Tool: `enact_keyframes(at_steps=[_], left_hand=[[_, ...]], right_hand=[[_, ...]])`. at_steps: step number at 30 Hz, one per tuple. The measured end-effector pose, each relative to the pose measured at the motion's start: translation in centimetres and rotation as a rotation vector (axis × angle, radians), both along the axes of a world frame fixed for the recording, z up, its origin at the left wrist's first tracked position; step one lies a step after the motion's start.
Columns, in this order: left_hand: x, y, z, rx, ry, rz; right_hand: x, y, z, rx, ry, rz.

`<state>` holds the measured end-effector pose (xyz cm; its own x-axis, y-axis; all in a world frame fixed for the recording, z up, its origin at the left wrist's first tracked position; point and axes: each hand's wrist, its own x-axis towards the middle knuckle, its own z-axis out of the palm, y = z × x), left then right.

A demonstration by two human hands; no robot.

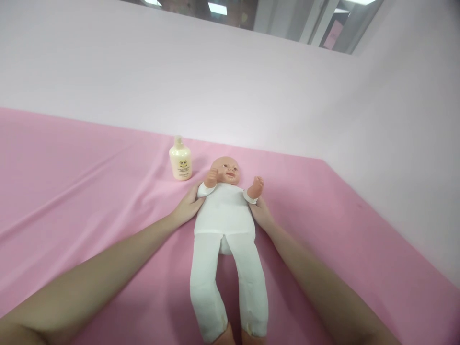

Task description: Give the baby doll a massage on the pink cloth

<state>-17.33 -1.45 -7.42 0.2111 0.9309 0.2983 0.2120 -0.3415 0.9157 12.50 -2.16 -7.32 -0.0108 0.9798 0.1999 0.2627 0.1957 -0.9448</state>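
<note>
A baby doll (pixel 224 211) with a white cloth body and bare plastic head, hands and feet lies on its back, its head away from me. My left hand (pixel 189 205) holds its side on the left, just below the doll's arm, thumb against the body. On the opposite side my right hand (pixel 262 214) grips it under the other arm, fingers partly hidden behind the doll. Both doll arms are bent upward. Beyond my left hand stands an upright cream-coloured bottle (pixel 180 160) with a printed label and a pale top.
Pink cloth (pixel 108 191) covers the table, with creases on the left. A white wall (pixel 215 81) rises behind the table and along the right. Above it, a window (pixel 287 21) shows ceiling lights.
</note>
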Motion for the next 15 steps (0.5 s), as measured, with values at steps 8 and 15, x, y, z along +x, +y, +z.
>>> enact_keyframes(at_steps=[8, 15], left_hand=[[-0.09, 0.11, -0.15, 0.032, 0.028, 0.001], [-0.02, 0.12, -0.18, 0.026, 0.015, -0.001]], right_hand=[[-0.13, -0.41, 0.37, -0.041, -0.01, -0.005], [-0.1, -0.47, 0.57, -0.041, -0.036, 0.012]])
